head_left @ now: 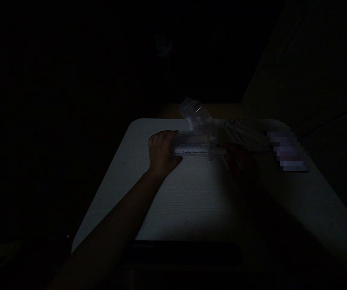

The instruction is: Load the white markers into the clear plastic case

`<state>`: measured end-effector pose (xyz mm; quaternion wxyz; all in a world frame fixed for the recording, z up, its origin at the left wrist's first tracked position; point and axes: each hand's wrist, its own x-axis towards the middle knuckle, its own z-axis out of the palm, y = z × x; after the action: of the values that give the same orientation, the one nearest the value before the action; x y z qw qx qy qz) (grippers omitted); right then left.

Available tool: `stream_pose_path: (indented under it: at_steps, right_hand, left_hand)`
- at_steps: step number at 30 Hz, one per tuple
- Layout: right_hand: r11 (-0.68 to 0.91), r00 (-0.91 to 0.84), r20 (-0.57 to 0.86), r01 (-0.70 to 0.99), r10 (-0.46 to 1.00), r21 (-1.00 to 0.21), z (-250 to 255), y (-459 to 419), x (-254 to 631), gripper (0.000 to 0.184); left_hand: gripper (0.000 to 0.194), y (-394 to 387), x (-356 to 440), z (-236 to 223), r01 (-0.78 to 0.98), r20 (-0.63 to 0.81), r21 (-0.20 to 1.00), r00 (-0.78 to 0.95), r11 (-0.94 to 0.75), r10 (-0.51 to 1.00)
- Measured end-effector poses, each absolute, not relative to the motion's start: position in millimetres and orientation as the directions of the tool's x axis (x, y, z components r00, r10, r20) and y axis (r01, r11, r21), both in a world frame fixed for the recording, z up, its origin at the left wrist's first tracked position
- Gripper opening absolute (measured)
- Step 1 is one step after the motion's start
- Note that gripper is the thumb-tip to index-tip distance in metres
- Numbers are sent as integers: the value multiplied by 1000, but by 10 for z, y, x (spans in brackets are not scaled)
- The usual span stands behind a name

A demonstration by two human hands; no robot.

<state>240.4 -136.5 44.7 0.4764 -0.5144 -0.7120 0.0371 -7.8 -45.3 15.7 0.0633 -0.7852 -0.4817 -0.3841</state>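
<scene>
A clear plastic case [191, 141] lies on its side on the white table, its opening facing right. My left hand [163, 151] is wrapped round the left end of the case. Inside are white pens with dark lettering, which look like markers. One white marker [219, 150] sticks out of the opening on the right. My right hand [241, 161], in deep shadow, has its fingers closed on that marker's outer end. The clear lid [196, 112] stands up behind the case.
Several more white pens [242, 133] lie in a pile behind my right hand. A blurred-out phone-like device [288, 151] rests at the table's right side, with a dark cable [338, 117] beyond it. The white table [173, 201] has a rounded far edge. The room is very dark.
</scene>
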Motion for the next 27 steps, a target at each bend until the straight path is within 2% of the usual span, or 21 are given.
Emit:
stream_pose_path:
  at_steps: [4,12,16,21,27]
  right_hand:
    - [532,-52,692,681,720,-503,455,-1358,2389,33]
    - [545,-81,708,701,702,-460,375,-1315,2387,34]
    - [599,-129,749,694,649,-399,306,-1287,2402,34]
    - [584,-188,714,727,674,-361,278,-1289,2410,41]
    - [615,-218,705,693,675,-375,218,-1306,2412,46]
  left_hand:
    - [71,-460,-79,158,800,673,253,258,-544,693]
    - [71,-457,-77,145,790,670,265,262,-553,694]
    - [71,-458,-85,138,788,689,236,277,-568,670]
    - [68,-466,-89,145,800,715,176,297,-574,633]
    - [69,-459,-88,145,809,705,168,301,-564,642]
